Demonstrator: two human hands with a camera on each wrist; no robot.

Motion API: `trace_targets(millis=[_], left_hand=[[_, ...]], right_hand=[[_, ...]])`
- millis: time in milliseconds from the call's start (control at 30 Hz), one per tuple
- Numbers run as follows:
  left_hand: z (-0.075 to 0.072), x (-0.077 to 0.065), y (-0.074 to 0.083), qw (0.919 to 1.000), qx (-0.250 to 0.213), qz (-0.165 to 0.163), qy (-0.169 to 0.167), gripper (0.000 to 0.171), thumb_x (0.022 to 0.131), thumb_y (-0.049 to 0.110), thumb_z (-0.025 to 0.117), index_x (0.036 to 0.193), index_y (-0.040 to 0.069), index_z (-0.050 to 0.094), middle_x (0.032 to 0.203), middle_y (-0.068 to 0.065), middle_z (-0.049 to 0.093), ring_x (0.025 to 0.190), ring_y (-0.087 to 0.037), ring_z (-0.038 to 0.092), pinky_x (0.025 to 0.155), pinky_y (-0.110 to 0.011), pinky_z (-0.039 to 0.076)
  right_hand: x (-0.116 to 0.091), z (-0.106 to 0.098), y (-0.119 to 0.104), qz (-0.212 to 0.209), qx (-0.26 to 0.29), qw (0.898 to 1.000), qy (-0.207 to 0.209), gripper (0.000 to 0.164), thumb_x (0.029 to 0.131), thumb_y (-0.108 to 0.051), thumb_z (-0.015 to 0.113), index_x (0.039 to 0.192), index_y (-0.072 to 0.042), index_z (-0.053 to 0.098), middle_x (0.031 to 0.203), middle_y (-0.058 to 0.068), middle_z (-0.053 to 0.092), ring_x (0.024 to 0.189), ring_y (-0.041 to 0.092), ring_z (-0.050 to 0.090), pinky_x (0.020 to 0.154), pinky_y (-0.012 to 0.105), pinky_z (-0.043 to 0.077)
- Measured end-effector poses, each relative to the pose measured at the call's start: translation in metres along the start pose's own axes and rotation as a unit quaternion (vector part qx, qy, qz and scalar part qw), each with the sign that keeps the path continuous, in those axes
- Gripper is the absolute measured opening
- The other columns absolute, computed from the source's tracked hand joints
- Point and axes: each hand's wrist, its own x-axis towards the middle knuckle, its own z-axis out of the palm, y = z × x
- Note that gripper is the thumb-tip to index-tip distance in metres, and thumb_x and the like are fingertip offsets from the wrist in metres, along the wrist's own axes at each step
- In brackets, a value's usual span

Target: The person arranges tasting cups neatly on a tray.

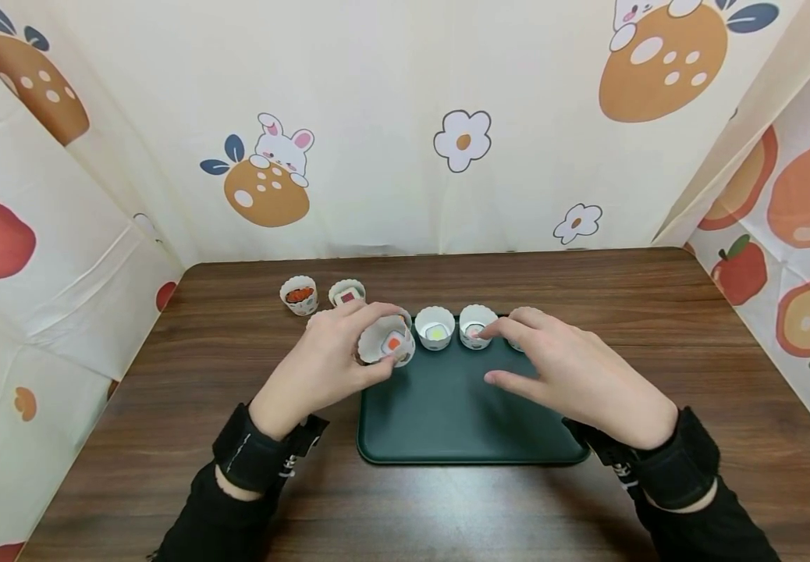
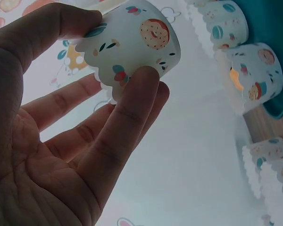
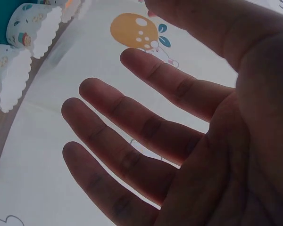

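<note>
My left hand [image 1: 328, 355] pinches a white paper baking cup [image 2: 132, 44] between thumb and fingers, over the left end of a dark green tray [image 1: 471, 421]. The cup has a scalloped rim and printed treats on its side; a small orange-red and white piece shows inside it in the head view. Along the tray's far edge stand more baking cups, one with a yellow-green piece [image 1: 436, 332] and one [image 1: 477, 318] beside my right fingertips. Spread above the tray's right side, my right hand [image 1: 566, 367] has its fingers extended and holds nothing. It partly hides another cup [image 1: 515, 346].
Left of the tray, on the brown wooden table [image 1: 236, 312], stand a baking cup with orange-red bits [image 1: 299, 297] and one with a pink and white piece [image 1: 346, 292]. My left hand partly covers another rim there. Printed curtains [image 1: 377, 94] hang behind and on both sides.
</note>
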Motion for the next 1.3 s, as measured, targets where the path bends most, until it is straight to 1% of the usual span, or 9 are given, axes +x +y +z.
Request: trace_targets(millis=[133, 267, 400, 667, 767, 867, 1033, 1200, 1300], left_hand=[[0.004, 0.001, 0.005, 0.9999, 0.005, 0.004, -0.009, 0.056, 0.085, 0.021, 0.088, 0.137, 0.013, 0.070, 0.118, -0.005, 0.077, 0.079, -0.012, 0.062, 0.065, -0.024, 0.052], [0.008, 0.001, 0.009, 0.9998, -0.010, -0.005, -0.016, 0.056, 0.085, 0.021, 0.089, 0.136, 0.010, 0.070, 0.126, -0.007, 0.076, 0.095, -0.015, 0.071, 0.079, -0.030, 0.062], [0.015, 0.001, 0.014, 0.9995, -0.025, -0.006, -0.017, 0.053, 0.083, 0.020, 0.090, 0.131, 0.008, 0.071, 0.129, -0.007, 0.075, 0.104, -0.017, 0.072, 0.087, -0.034, 0.064], [0.028, 0.003, 0.023, 0.9989, -0.035, 0.029, -0.007, 0.057, 0.081, 0.020, 0.090, 0.131, 0.006, 0.068, 0.113, -0.003, 0.073, 0.087, -0.012, 0.068, 0.078, -0.027, 0.061], [0.033, 0.002, 0.026, 0.9984, -0.045, 0.035, -0.004, 0.059, 0.081, 0.019, 0.090, 0.132, 0.006, 0.065, 0.109, -0.003, 0.072, 0.084, -0.011, 0.067, 0.076, -0.025, 0.059], [0.037, 0.001, 0.029, 0.9977, -0.056, 0.039, -0.002, 0.059, 0.081, 0.017, 0.090, 0.132, 0.007, 0.061, 0.105, -0.002, 0.071, 0.081, -0.010, 0.065, 0.072, -0.023, 0.057], [0.042, 0.002, 0.032, 0.9971, -0.063, 0.041, 0.011, 0.055, 0.082, 0.016, 0.089, 0.127, 0.009, 0.059, 0.099, 0.000, 0.069, 0.073, -0.008, 0.060, 0.065, -0.019, 0.051], [0.045, 0.002, 0.033, 0.9957, -0.079, 0.046, 0.012, 0.052, 0.082, 0.016, 0.090, 0.124, 0.010, 0.059, 0.098, 0.001, 0.069, 0.075, -0.011, 0.060, 0.066, -0.019, 0.050], [0.047, 0.003, 0.033, 0.9946, -0.093, 0.044, 0.003, 0.054, 0.082, 0.018, 0.092, 0.125, 0.010, 0.060, 0.104, 0.001, 0.070, 0.080, -0.012, 0.063, 0.069, -0.019, 0.053]], right_hand=[[0.002, 0.003, -0.002, -0.006, -0.001, 1.000, -0.006, 0.042, 0.094, -0.040, 0.084, 0.132, -0.027, 0.071, 0.122, -0.001, 0.069, 0.100, 0.016, 0.067, 0.074, 0.038, 0.059], [0.004, 0.007, -0.004, -0.013, -0.002, 1.000, -0.009, 0.042, 0.093, -0.039, 0.084, 0.131, -0.024, 0.072, 0.122, 0.000, 0.070, 0.100, 0.017, 0.067, 0.071, 0.037, 0.059], [0.005, 0.010, -0.007, -0.021, -0.007, 1.000, -0.002, 0.045, 0.093, -0.037, 0.086, 0.132, -0.020, 0.072, 0.124, 0.000, 0.072, 0.103, 0.017, 0.069, 0.075, 0.040, 0.061], [0.007, 0.017, -0.012, -0.043, -0.015, 0.999, 0.015, 0.042, 0.092, -0.035, 0.087, 0.127, -0.019, 0.072, 0.117, -0.003, 0.071, 0.091, 0.011, 0.066, 0.069, 0.031, 0.058], [0.007, 0.020, -0.014, -0.052, -0.012, 0.998, 0.019, 0.042, 0.091, -0.035, 0.087, 0.127, -0.017, 0.072, 0.115, -0.003, 0.071, 0.088, 0.009, 0.065, 0.071, 0.029, 0.059], [0.008, 0.021, -0.015, -0.057, 0.008, 0.998, 0.014, 0.042, 0.093, -0.034, 0.086, 0.128, -0.015, 0.072, 0.113, -0.002, 0.072, 0.092, 0.011, 0.068, 0.076, 0.031, 0.061], [0.012, 0.023, -0.016, -0.062, 0.052, 0.997, 0.008, 0.039, 0.095, -0.028, 0.084, 0.129, -0.014, 0.070, 0.098, -0.005, 0.069, 0.088, 0.010, 0.066, 0.078, 0.031, 0.059], [0.015, 0.026, -0.017, -0.068, 0.069, 0.995, 0.012, 0.041, 0.095, -0.024, 0.084, 0.131, -0.010, 0.069, 0.095, -0.005, 0.072, 0.088, 0.010, 0.069, 0.079, 0.028, 0.060], [0.017, 0.027, -0.017, -0.068, 0.068, 0.995, 0.014, 0.044, 0.094, -0.023, 0.084, 0.132, -0.007, 0.068, 0.097, -0.006, 0.073, 0.089, 0.008, 0.071, 0.079, 0.028, 0.062]])
